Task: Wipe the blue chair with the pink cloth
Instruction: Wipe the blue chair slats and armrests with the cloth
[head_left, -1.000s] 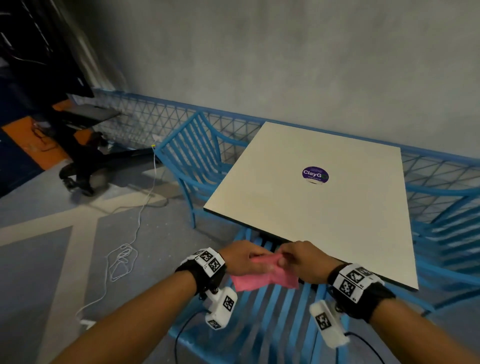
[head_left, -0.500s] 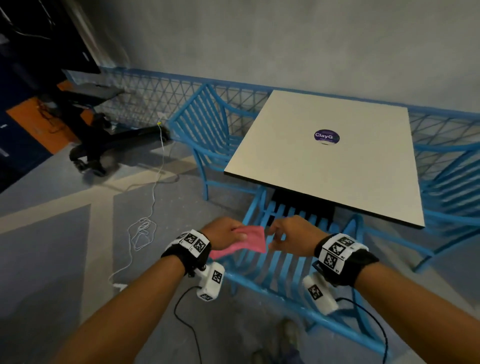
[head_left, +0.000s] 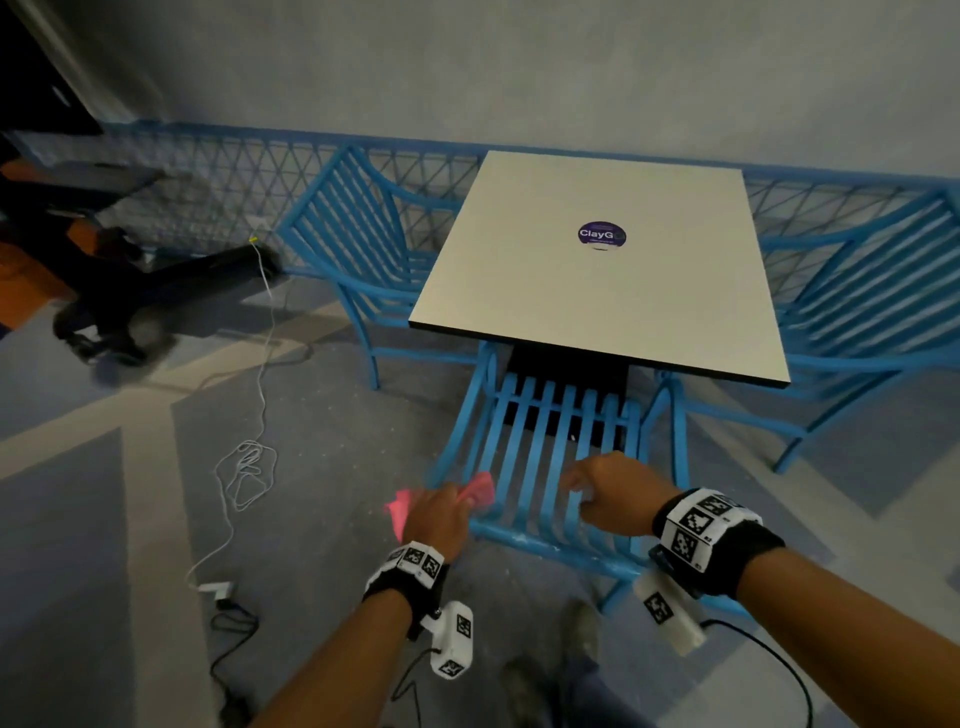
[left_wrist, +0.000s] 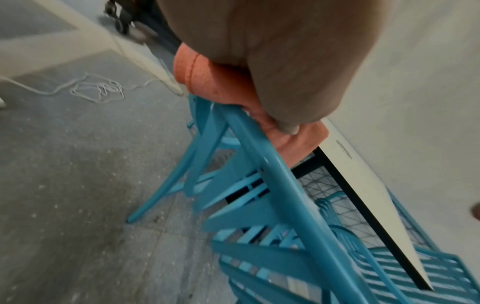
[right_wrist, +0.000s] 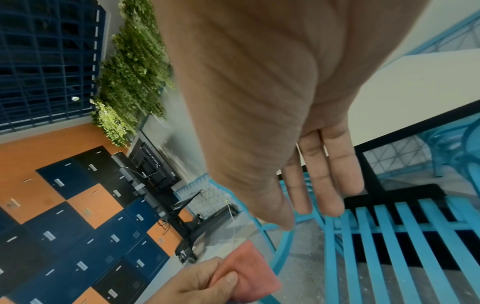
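The left hand (head_left: 439, 512) grips the pink cloth (head_left: 480, 491) against the blue chair (head_left: 550, 467) top rail, whose length runs rightward toward the right hand (head_left: 613, 493) (slack-fingered, empty).

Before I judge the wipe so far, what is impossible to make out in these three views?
- Pink cloth: mostly hidden under the left hand in the head view; blurred.
- Blue chair: its seat front sits under the table.
- Right hand: contact with the slats unclear in the right wrist view.
- Dirt on the chair: too small.
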